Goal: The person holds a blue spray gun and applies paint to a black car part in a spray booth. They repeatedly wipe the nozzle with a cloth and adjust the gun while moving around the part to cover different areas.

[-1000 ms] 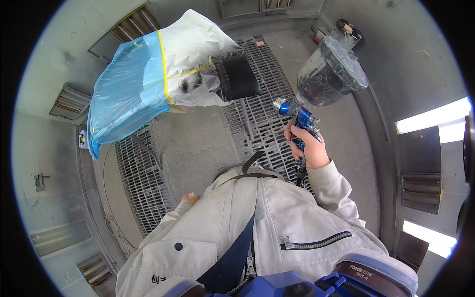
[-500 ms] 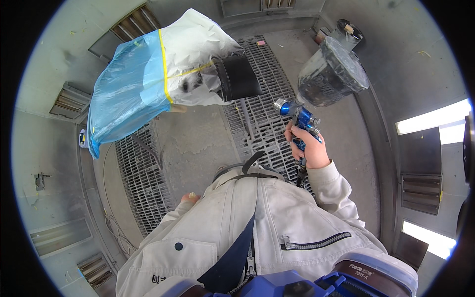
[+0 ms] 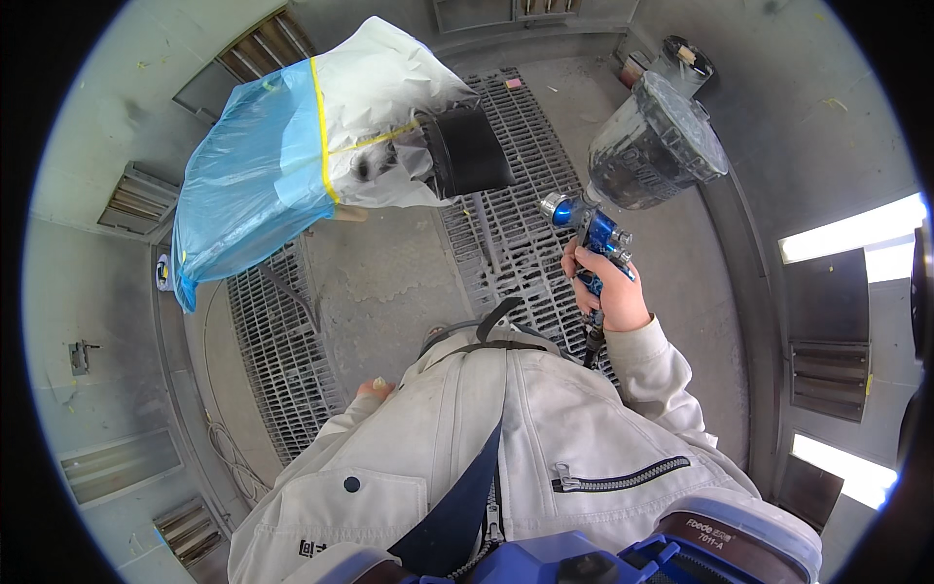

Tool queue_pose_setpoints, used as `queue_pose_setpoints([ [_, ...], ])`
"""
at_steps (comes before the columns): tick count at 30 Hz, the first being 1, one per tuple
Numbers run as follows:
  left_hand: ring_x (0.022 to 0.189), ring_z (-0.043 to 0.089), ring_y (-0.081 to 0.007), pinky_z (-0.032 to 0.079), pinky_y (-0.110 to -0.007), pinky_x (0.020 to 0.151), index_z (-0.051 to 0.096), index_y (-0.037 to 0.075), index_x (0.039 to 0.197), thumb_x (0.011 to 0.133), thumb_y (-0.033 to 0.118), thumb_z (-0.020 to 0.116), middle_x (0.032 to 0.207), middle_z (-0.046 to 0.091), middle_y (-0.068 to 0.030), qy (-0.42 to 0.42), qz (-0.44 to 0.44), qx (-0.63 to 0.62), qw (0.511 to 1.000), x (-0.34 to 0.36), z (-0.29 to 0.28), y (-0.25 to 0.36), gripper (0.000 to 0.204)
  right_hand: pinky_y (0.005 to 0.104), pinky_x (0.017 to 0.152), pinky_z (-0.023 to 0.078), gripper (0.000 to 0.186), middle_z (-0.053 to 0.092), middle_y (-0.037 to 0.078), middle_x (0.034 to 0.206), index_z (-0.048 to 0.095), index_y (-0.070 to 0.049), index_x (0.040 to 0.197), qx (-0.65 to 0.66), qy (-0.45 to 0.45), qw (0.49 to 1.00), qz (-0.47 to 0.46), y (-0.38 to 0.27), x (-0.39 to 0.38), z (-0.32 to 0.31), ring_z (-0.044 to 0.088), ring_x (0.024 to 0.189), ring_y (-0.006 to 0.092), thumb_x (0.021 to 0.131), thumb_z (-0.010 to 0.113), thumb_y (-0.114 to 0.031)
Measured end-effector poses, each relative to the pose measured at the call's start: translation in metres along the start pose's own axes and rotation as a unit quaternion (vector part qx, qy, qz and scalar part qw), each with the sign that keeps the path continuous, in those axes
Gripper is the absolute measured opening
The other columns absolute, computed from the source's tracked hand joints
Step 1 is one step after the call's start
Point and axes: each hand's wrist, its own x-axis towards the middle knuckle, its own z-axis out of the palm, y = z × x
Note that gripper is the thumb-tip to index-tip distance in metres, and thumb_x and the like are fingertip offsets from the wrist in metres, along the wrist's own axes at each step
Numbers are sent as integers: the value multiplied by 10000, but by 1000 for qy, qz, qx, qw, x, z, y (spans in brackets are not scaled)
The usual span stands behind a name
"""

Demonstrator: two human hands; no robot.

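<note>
A blue and silver spray gun (image 3: 605, 232) is in my right hand (image 3: 613, 292), fingers wrapped around its grip. Its large paint-smeared cup (image 3: 647, 146) tilts up to the right, and a hose fitting (image 3: 593, 336) hangs below the handle. The nozzle points left, apart from a glossy black panel (image 3: 470, 151). White masking sheet (image 3: 384, 78), yellow tape (image 3: 322, 127) and blue plastic film (image 3: 248, 156) cover the rest of the piece beside this panel. My left hand (image 3: 376, 387) is low by my jacket; its fingers are mostly hidden by sleeve and jacket.
Floor gratings (image 3: 516, 229) run on both sides of a bare concrete strip (image 3: 379, 282). Paint containers (image 3: 684, 66) stand at the far right by the wall. A coiled cable (image 3: 229, 453) lies at the left. Bright lights (image 3: 851, 234) and vents (image 3: 830, 380) line the right wall.
The spray gun and its cup have shifted very slightly to the right. My grip and my left hand look the same.
</note>
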Motion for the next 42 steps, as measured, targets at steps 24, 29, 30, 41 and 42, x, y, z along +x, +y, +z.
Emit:
queue_pose_setpoints([
  [24, 1121, 742, -364, 567, -463, 975, 793, 89, 1117, 932, 629, 691, 1140, 800, -163, -2, 38, -32, 999, 14, -14, -4, 580, 264, 468, 373, 170, 682, 62, 916, 696, -19, 1081, 8, 34, 999, -11, 8, -10, 10, 464, 490, 104, 1018, 650, -171],
  [29, 1068, 751, -356, 577, -453, 936, 791, 87, 1104, 913, 579, 739, 1115, 801, -163, -4, 72, 51, 996, 9, -36, 12, 531, 266, 467, 372, 179, 679, 73, 918, 692, -20, 1092, 15, 49, 998, -23, 12, -13, 18, 463, 494, 107, 1015, 643, -174],
  [30, 1069, 751, -357, 577, -455, 936, 790, 88, 1108, 910, 579, 740, 1117, 801, -162, -4, 64, 61, 996, 10, -39, 11, 532, 266, 467, 371, 182, 678, 75, 920, 689, -21, 1099, 17, 50, 998, -26, 13, -14, 20, 462, 494, 107, 1015, 640, -175],
  [41, 1103, 753, -364, 583, -466, 949, 801, 111, 1161, 881, 583, 735, 1151, 801, -171, -6, 36, 121, 992, 33, -76, -37, 553, 279, 454, 395, 204, 661, 99, 932, 637, -18, 1124, -6, 72, 997, -36, 30, -16, 70, 444, 464, 103, 1012, 628, -188],
  [42, 1115, 753, -360, 583, -463, 954, 801, 116, 1168, 885, 588, 722, 1163, 800, -171, -28, 34, 132, 990, 35, -87, -43, 556, 279, 454, 395, 205, 660, 100, 932, 636, -17, 1124, -4, 75, 997, -37, 32, -16, 74, 446, 463, 104, 1012, 628, -187],
])
